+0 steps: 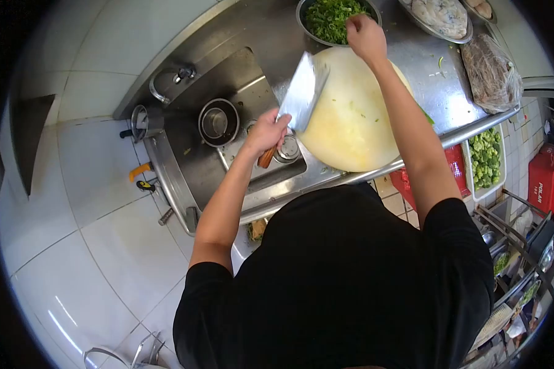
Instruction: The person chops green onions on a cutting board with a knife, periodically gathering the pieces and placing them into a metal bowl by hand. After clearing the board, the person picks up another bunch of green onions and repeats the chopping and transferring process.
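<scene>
My left hand (266, 132) is wrapped round the wooden handle of a cleaver (301, 92), whose broad, shiny blade points away from me over the left edge of a round, pale chopping board (354, 117). Past the board's far edge stands a metal bowl (328, 42) of chopped green leaves (329, 17). My right hand (367, 38) is at the bowl's near right rim with its fingers curled closed. Whatever those fingers may hold is hidden. A few green bits lie on the board.
Left of the board is a steel sink (188, 163) with a round pot (218, 123) and a tap (183, 75). Far right are a bowl of pale, wet-looking food (440, 17) and a plastic-wrapped bundle (489, 71). Green vegetable pieces (485, 157) fill a white tub below.
</scene>
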A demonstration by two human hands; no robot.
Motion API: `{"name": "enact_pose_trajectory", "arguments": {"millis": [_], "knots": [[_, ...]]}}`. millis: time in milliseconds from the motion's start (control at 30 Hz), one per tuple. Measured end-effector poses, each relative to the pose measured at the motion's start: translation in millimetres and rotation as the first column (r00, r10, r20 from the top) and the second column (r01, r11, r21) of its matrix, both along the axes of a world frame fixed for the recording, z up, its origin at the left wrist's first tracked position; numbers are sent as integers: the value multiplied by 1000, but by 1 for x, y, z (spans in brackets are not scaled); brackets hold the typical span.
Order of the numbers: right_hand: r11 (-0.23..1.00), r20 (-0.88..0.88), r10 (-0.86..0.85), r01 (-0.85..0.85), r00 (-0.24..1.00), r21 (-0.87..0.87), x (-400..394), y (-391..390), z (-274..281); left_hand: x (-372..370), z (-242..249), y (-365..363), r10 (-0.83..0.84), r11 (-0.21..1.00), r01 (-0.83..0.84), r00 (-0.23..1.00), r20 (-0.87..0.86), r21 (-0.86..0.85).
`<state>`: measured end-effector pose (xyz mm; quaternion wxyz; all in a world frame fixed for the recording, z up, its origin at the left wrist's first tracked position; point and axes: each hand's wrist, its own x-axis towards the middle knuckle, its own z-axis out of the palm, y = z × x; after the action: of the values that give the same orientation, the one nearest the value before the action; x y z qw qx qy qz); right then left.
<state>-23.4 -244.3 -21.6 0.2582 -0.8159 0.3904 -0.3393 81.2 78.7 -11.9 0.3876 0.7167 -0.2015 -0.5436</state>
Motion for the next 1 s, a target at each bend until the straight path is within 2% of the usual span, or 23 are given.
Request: {"name": "enact_pose_trajectory", "arguments": {"millis": [33, 100, 167, 233, 300, 367, 433, 467, 500, 567, 600, 667, 700, 767, 800, 867, 967, 1000], "knots": [[983, -74, -2, 15, 997, 182, -17, 22, 5, -5, -14, 12, -59, 997, 58, 998, 16, 51], [988, -144, 34, -12, 989, 151, -53, 53, -2, -14, -38, 32, -5, 996, 13, 996, -90, 93], [971, -273, 90, -23, 958, 237, -97, 89, 2, -19, -44, 39, -1, 996, 10, 995, -101, 92], [971, -443, 91, 20, 892, 240, -140, 127, 10, -27, -44, 40, -2, 996, 12, 993, -116, 86], [933, -715, 220, 70, 664, 352, -180, 163, 18, -33, -33, 34, -8, 998, 11, 998, -63, 59], [835, -774, 440, 110, 456, 539, -203, 203, 29, -35, -49, 26, -22, 999, 23, 999, -46, 38], [832, -773, 431, 126, 465, 540, -213, 239, 4, -36, -49, 16, -69, 997, 70, 997, -34, 36], [876, -776, 289, 173, 560, 451, -214, 256, -11, -35, -54, 12, -76, 997, 76, 996, -37, -7], [855, -682, 167, 241, 712, 460, -214, 262, -33, -33, -58, 7, -97, 995, 96, 995, -39, -22], [841, -657, 8, 351, 753, 413, -208, 264, -50, -30, -61, 1, -113, 994, 113, 994, -5, 3], [840, -658, -3, 359, 753, 406, -205, 265, -58, -29, -63, -2, -110, 994, 110, 994, -1, -12], [877, -552, -187, 392, 812, 279, -202, 271, -74, -25, -63, -11, -128, 991, 128, 992, 2, -38], [897, -544, -195, 373, 816, 238, -195, 271, -72, -23, -62, -15, -134, 989, 134, 991, 7, -60], [927, -741, -166, 359, 650, 108, -180, 279, -67, -19, -57, -27, -139, 989, 140, 990, 39, -40], [926, -738, -174, 364, 652, 103, -169, 286, -59, -17, -58, -31, -141, 989, 143, 989, 46, -38], [978, -878, 79, 132, 473, 159, -147, 298, -45, -18, -58, -35, -141, 988, 144, 988, 55, -47], [974, -894, 71, 161, 443, 158, -126, 314, -60, -17, -64, -37, -154, 986, 160, 981, 115, -48], [949, -858, 113, 200, 502, 242, -123, 313, -68, -18, -65, -37, -164, 984, 172, 975, 151, -43]]}}
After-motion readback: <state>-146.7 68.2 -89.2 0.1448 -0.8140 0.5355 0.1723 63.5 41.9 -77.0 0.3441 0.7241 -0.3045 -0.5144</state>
